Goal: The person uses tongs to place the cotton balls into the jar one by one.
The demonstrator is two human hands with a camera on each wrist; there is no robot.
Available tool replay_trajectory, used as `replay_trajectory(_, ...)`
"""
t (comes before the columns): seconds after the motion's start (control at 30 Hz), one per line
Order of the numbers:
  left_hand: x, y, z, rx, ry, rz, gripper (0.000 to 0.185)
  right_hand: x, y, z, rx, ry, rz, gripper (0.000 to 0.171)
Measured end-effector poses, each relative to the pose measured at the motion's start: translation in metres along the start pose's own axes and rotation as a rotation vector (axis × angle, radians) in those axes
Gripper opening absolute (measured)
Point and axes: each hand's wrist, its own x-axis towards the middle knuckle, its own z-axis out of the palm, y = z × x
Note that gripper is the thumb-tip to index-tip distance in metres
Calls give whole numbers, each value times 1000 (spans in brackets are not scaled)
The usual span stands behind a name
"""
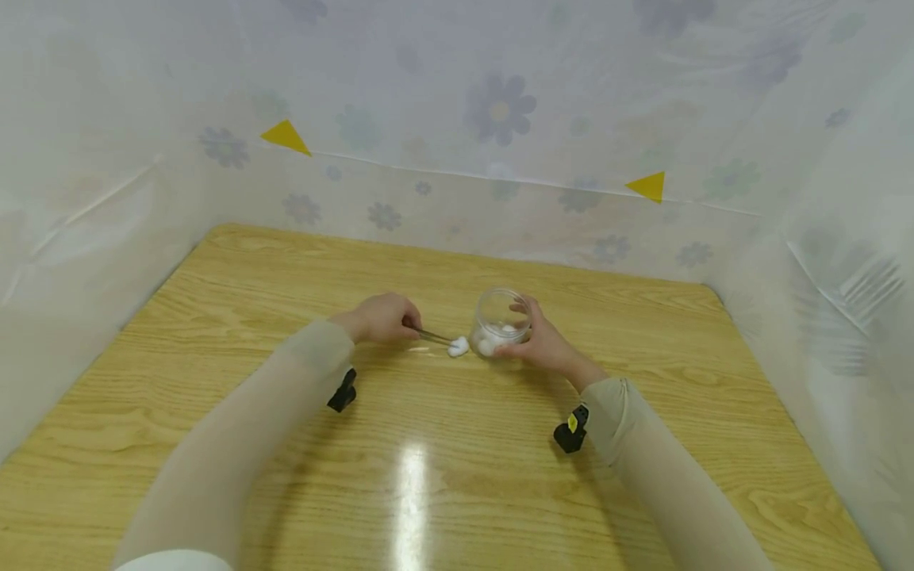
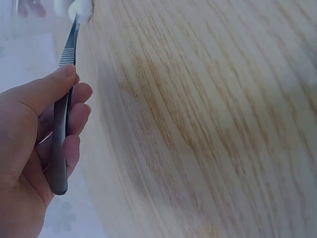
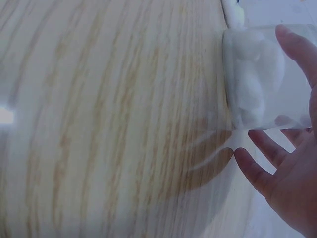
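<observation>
On the wooden surface [image 1: 443, 492], the left hand [image 1: 378, 318] pinches tweezers [image 1: 433, 336] pointing right, tips clamped on a cotton ball [image 1: 458, 346] beside the clear jar [image 1: 500, 321], which the right hand [image 1: 544, 342] grips.

In the left wrist view the top edge cuts off the cotton ball [image 2: 81, 9], and the tweezers' [image 2: 62, 114] tips vanish into it. In the right wrist view the right hand [image 3: 290, 163] is cut by the right edge, its thumb unseen. The cotton inside the jar [image 3: 267, 74] blurs together, uncountable.
</observation>
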Motion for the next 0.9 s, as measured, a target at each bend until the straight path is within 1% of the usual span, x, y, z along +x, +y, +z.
replay_trajectory(0.2, -2, -2, -1, 0, 14, 32, 12, 0, 0, 1, 0, 1, 0, 98)
replay_trajectory(0.33, -5, -4, -4, -33, 27, 52, 13, -1, 0, 1, 5, 2, 1, 98)
replay_trajectory(0.43, -7, -7, -7, -81, 31, 57, 14, -1, -1, 0, 3, 3, 0, 98)
replay_trajectory(0.67, -12, -13, -16, -189, 35, 34, 18, -1, -1, 0, 2, 6, 4, 98)
replay_trajectory(0.9, -17, -16, -30, -241, 93, 37, 20, -1, -2, 0, 16, 2, 14, 99)
